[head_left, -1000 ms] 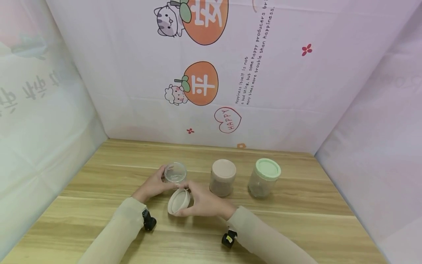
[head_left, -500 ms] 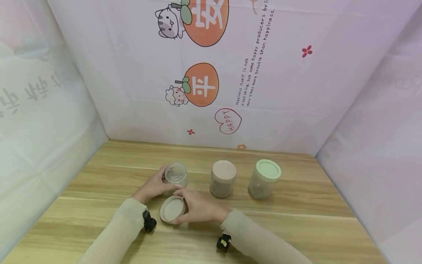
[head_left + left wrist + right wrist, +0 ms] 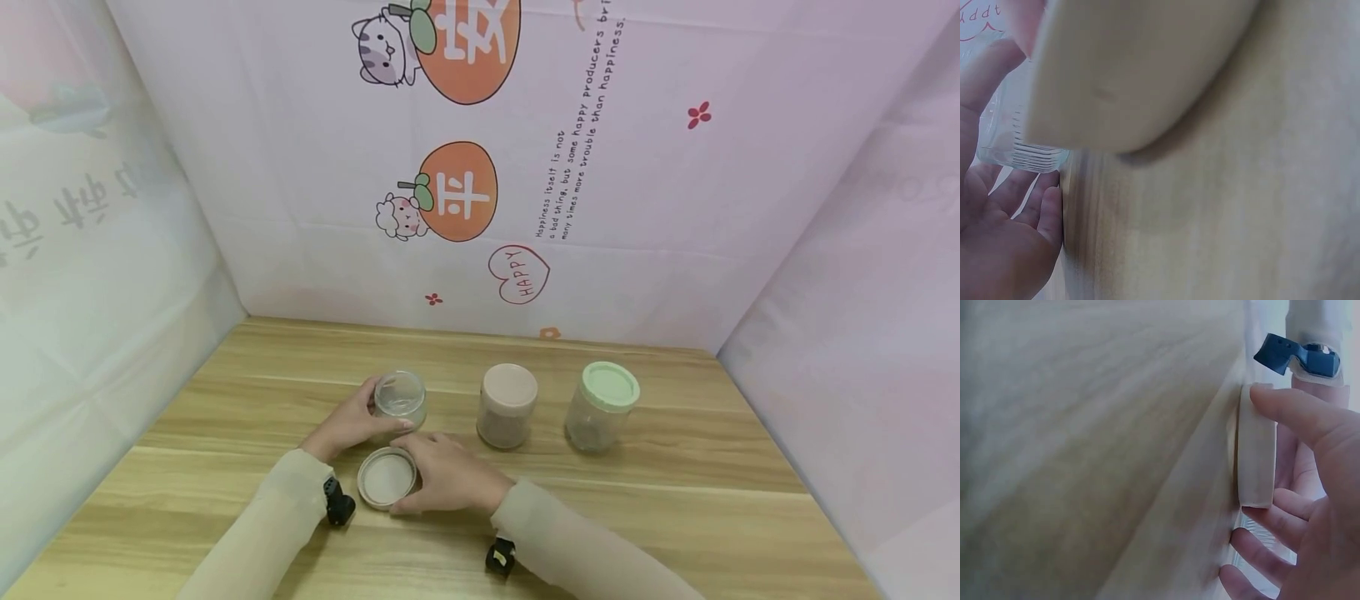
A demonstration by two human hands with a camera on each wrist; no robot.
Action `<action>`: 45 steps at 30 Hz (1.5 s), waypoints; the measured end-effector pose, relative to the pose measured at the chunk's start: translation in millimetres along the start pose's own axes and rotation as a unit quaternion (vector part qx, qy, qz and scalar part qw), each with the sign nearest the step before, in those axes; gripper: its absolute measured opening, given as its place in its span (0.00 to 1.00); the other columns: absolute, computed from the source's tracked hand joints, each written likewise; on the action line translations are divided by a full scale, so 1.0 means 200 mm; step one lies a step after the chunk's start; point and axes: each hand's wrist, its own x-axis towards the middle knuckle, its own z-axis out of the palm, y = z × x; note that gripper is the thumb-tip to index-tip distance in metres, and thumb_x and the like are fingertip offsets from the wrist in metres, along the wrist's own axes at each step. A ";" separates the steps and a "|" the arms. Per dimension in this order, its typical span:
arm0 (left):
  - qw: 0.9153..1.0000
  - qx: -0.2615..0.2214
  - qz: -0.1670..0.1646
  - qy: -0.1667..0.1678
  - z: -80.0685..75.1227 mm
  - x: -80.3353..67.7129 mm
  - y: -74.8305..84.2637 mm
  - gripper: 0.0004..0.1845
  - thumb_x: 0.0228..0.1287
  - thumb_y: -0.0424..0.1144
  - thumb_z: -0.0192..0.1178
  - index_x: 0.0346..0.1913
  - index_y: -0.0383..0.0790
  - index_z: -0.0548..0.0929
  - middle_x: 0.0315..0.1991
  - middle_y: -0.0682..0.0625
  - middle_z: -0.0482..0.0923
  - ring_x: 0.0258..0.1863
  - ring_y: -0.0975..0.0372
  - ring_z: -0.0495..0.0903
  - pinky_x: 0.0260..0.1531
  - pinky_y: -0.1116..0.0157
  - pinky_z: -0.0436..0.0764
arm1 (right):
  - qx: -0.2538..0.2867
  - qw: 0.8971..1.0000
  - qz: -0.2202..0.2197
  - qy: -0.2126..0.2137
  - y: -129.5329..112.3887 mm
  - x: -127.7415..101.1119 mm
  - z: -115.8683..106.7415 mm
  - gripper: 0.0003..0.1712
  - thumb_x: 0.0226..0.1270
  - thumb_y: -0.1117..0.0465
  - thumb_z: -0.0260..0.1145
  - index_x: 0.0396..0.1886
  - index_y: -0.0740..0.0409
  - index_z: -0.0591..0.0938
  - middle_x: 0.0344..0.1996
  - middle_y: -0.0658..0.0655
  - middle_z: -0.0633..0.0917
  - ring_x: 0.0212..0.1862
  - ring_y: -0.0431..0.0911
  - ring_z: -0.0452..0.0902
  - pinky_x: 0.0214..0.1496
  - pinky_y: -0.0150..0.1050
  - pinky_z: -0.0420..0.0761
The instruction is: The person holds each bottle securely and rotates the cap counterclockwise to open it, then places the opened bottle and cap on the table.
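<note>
beige lid (image 3: 387,478): pinched by its rim between right fingers (image 3: 418,447) | glass jar (image 3: 400,402): left fingers (image 3: 368,392) curled round it

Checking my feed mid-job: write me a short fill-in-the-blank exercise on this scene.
The left hand holds the open jar, while the loose lid is gripped by the ____.
The rightmost jar's cover is pale ____.
Counting every jar on the table, there are ____.

Missing words: right hand; green; three.
</note>
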 end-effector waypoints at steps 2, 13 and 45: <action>1.000 0.001 0.001 0.000 0.00 0.00 0.00 0.52 0.56 0.46 0.77 0.77 0.40 0.55 0.67 0.36 0.68 0.65 0.43 0.69 0.65 0.43 0.67 | 0.001 1.000 0.008 0.004 0.00 0.00 0.01 0.50 0.53 0.32 0.75 0.72 0.47 0.69 0.67 0.43 0.74 0.67 0.51 0.67 0.69 0.53 0.67; 1.000 0.016 -0.004 0.004 0.00 -0.01 0.00 0.51 0.56 0.47 0.77 0.76 0.40 0.56 0.65 0.37 0.70 0.64 0.45 0.71 0.65 0.45 0.68 | 0.026 0.999 -0.040 0.010 0.03 -0.02 -0.02 0.51 0.56 0.38 0.76 0.72 0.57 0.68 0.66 0.55 0.74 0.67 0.46 0.69 0.70 0.42 0.68; 0.995 0.089 0.033 -0.037 -0.10 -0.02 0.12 0.58 0.55 0.49 0.77 0.78 0.35 0.49 0.75 0.34 0.53 0.73 0.38 0.55 0.66 0.36 0.60 | 0.025 0.993 -0.033 0.114 0.07 -0.29 -0.45 0.33 0.68 0.52 0.71 0.67 0.60 0.73 0.62 0.57 0.77 0.57 0.49 0.78 0.59 0.43 0.78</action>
